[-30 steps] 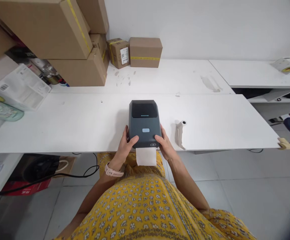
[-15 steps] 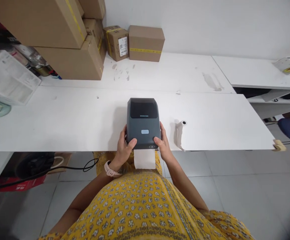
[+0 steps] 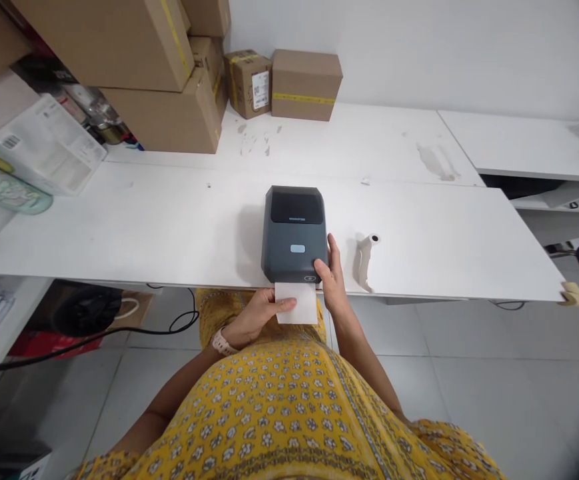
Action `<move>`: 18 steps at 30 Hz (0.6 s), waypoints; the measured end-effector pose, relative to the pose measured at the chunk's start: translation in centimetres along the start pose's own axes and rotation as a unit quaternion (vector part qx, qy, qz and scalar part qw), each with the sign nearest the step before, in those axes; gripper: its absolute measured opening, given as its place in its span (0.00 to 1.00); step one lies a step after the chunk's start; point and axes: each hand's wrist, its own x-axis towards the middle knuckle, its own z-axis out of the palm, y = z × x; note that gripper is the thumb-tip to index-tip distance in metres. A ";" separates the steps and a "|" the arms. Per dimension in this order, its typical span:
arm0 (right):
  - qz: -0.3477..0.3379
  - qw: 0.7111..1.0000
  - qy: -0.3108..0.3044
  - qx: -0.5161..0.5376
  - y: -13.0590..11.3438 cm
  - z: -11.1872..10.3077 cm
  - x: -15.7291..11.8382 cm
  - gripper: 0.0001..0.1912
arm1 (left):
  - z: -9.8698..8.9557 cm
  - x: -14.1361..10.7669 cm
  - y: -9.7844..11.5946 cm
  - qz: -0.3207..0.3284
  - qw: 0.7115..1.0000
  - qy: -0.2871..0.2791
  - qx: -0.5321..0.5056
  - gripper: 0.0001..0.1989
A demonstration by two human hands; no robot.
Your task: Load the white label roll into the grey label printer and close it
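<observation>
A dark grey label printer [image 3: 294,233] with a black window and a pale blue button sits at the table's front edge. White label paper [image 3: 303,312] sticks out of its near side, over the edge. My left hand [image 3: 256,315] pinches this paper at its left side, thumb on top and fingers underneath. Against the printer's right front corner rests my right hand [image 3: 332,277], thumb on the top and fingers along the side. Just right of that hand a small paper roll [image 3: 368,257], its strip partly unwound, stands on the table.
Cardboard boxes [image 3: 169,120] are stacked at the back left, with two smaller boxes [image 3: 306,83] against the wall. A clear package [image 3: 54,143] and a green bottle [image 3: 12,187] lie at far left. A black cable [image 3: 119,327] hangs below the white table [image 3: 444,247].
My left hand has let go of the printer's left side and taken hold of the label paper. My right hand stays on the printer. The view has shifted slightly left.
</observation>
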 end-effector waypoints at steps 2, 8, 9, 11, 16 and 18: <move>0.000 1.000 0.004 0.003 0.2 0.1 0.0 0.41 | 0.2 0.0 0.3 -0.001 1.000 0.000 -0.019 0.22; -0.018 0.999 0.037 -0.008 -1.5 0.1 -0.5 0.38 | -1.0 0.8 -1.1 0.017 0.999 0.014 0.031 0.23; -0.031 0.997 0.055 -0.037 -2.3 -0.1 -0.6 0.35 | -1.3 1.0 -1.3 0.021 0.998 0.018 0.049 0.24; -0.075 0.986 0.085 -0.125 -3.9 -0.7 -0.8 0.26 | -1.8 1.3 -1.5 0.023 0.995 0.009 0.098 0.24; -0.186 0.920 0.053 -0.341 -6.8 -1.7 -0.6 0.17 | -3.8 0.4 0.3 0.059 0.964 -0.039 0.257 0.23; -0.206 0.894 0.040 -0.396 -7.2 -1.8 -0.3 0.19 | -5.0 -0.4 1.4 0.078 0.947 -0.002 0.312 0.22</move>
